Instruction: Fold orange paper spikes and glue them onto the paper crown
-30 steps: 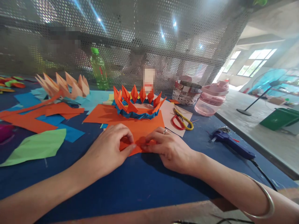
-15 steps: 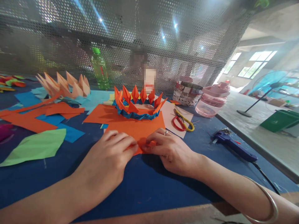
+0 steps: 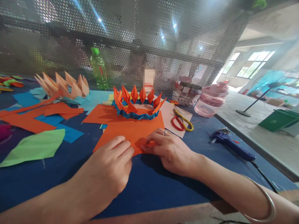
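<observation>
Orange paper sheet (image 3: 123, 133) beneath both hands (image 3: 108, 168) (image 3: 169, 152)

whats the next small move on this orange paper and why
Probably crease the small folded flap firmly. The right hand has its fingertips at that flap on the orange paper, while the left hand rests on the sheet beside it and can steady it. The fold looks soft from here.

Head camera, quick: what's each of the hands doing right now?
Left hand: open, fingers pressing on the orange paper sheet.
Right hand: closed, pinching the edge of the orange paper sheet.
</observation>
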`<state>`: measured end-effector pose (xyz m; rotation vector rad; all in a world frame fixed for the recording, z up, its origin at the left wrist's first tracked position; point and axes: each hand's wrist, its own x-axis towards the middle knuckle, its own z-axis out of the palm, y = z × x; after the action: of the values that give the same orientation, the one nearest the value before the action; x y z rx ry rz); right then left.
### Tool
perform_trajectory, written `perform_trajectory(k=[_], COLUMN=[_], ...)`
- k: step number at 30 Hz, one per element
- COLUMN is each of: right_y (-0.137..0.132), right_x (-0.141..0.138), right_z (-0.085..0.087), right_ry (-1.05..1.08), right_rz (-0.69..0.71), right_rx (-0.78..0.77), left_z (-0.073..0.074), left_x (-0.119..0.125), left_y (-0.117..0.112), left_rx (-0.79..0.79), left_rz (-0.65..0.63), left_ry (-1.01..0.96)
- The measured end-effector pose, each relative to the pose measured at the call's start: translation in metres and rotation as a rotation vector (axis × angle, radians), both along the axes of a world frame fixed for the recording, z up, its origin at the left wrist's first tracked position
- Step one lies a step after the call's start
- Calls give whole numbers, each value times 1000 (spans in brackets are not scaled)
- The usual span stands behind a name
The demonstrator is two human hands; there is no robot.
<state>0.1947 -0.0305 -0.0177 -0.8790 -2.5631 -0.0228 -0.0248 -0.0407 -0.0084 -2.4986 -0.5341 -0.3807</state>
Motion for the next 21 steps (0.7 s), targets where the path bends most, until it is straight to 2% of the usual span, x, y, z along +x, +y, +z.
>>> perform_trajectory(k=[6,12,16,21], right_y=[0,-2,-1,-1], right_x=[0,-1,0,1], right_z=[-1,1,1,2], right_ry=[-16,-40,-47,-80], right_rz=[0,-2,4,-12], right_rx=[9,23,24,23], left_z=[-4,-14,-10,-1], left_x=[-2,-2,0,2], left_y=[-2,10,11,3], left_rx=[-76,-193,-201,-156], left_rz=[0,-29,-24,-23], left_ry=[-91,-171,-157,-128])
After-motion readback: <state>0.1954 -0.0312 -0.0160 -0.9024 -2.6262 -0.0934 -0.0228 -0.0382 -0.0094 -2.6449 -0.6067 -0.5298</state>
